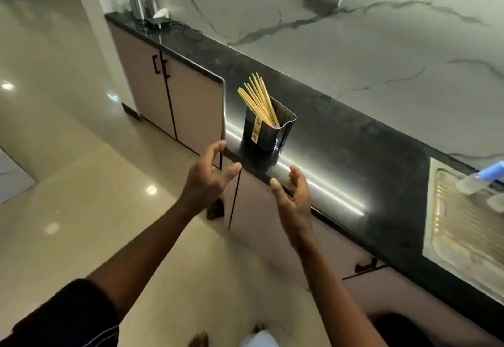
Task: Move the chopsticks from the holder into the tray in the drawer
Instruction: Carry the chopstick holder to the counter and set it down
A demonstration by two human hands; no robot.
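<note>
Chopsticks [256,98] upright in holder [266,135]

Worn on the head; only one view. Looks forward and down, close behind the outstretched left hand [208,173] and right hand [294,202]. Faces a dark countertop [354,142] slanting from far left to near right, with the holder [266,135] just beyond them. Takes in floor [68,183] at left, drainboard [463,232] at right edge.

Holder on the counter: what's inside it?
Inside the holder, a bundle of wooden chopsticks leans left, tops above the rim. Its wall hides their lower ends and its floor.
</note>
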